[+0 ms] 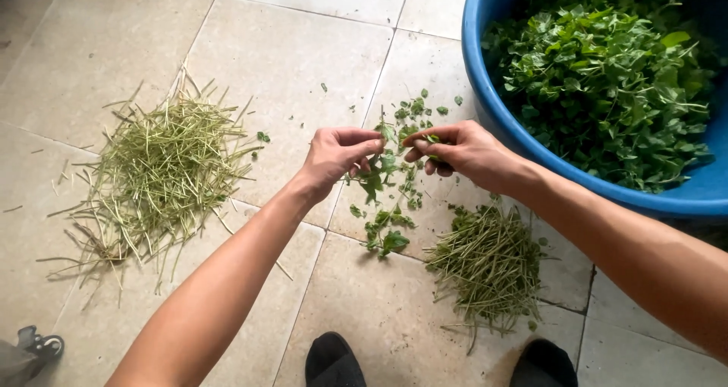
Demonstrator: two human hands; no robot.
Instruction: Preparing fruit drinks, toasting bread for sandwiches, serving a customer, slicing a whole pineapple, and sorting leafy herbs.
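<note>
Black shoes (331, 360) below, both hands' grips, left hand (337, 157) and right hand (462, 150), pinch a hanging leafy sprig (387, 197).

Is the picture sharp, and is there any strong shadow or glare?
Head view: soft, even light, no glare on the tiled floor; faint shadows under the stem pile; left hand and right hand sharp; blue tub slightly curved by the lens.

- Tub (485, 91) — bright blue, filled with deep green leaves (607, 76).
- Floor tiles (303, 46) left of the tub — pale beige, faintly mottled, with thin grey grout lines.
- Large stem pile (163, 171), far left of the tub — pale yellow-green, straw-like.
- Smaller stem pile (489, 262), just below the tub — darker olive green.
- Leafy sprig (383, 182) beside the tub — fresh mid-green.
- Shoes (334, 360) below the tub — black.
</note>
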